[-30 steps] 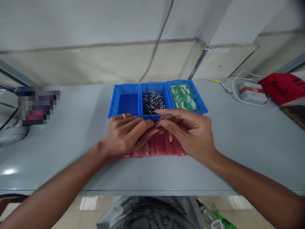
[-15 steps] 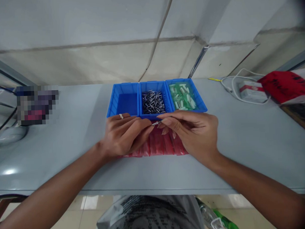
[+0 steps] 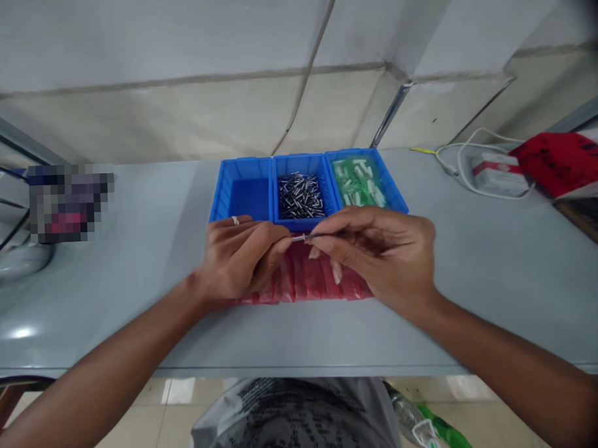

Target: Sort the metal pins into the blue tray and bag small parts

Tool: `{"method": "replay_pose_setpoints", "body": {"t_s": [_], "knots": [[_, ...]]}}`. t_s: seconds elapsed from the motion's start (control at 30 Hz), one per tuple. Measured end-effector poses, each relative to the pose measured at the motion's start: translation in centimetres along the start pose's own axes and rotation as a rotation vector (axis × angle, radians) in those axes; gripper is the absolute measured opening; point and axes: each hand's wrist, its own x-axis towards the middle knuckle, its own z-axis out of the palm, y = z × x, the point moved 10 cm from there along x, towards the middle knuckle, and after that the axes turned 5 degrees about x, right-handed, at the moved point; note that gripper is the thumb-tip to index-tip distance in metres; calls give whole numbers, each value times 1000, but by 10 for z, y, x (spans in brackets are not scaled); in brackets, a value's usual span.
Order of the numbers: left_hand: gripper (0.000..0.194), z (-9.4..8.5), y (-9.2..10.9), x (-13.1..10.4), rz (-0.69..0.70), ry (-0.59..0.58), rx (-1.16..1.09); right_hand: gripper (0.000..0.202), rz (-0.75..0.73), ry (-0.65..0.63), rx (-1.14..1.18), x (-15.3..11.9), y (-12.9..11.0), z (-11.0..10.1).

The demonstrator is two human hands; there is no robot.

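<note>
My left hand [image 3: 241,258], with a ring on one finger, pinches a small silver pin [image 3: 298,238] between thumb and forefinger. A small flange shows near the pin's right end. From the other side, my right hand [image 3: 393,250] pinches a thin dark rod [image 3: 325,235] that meets the flanged end. Whether the two are one piece or separate I cannot tell. Below both hands lies a row of red plastic packets [image 3: 313,279], partly hidden by them. Just behind stands a blue bin [image 3: 299,225] of loose small metal pins.
A blue bin [image 3: 217,194] on the left shows a bare floor; another [image 3: 397,198] on the right holds green bags with white pieces. At right are a white cable [image 3: 467,185], a small box [image 3: 498,173] and a red cloth-like item [image 3: 562,162]. A mouse [image 3: 23,262] lies left.
The pin and dark rod have shifted slightly left with my fingers, and more of the dark rod shows. My right fingers have opened out a little beneath the pinch.
</note>
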Motion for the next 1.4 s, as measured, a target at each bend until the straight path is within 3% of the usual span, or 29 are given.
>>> {"method": "replay_pose_setpoints", "body": {"t_s": [0.17,0.37,0.53,0.83,1.13,1.27,1.4], "knots": [[26,1,-6,-3,-71,9,-46,10,0,15,-13,-1,0,-1],[7,-3,-4,-3,-63,71,15,11,11,13,-16,0,1,-2],[17,-4,-3,0,-41,44,-4,10,13,-12,7,-1,1,0],[7,-6,-4,-3,-40,104,43,12,-50,64,5,-1,1,-7],[12,-2,-11,-5,-91,61,33,11,-13,64,-21,1,3,-10],[10,0,-6,-4,-51,43,51,9,24,9,5,2,5,-5],[23,-14,-25,-6,-250,137,103,9,69,81,43,11,14,-16]]}}
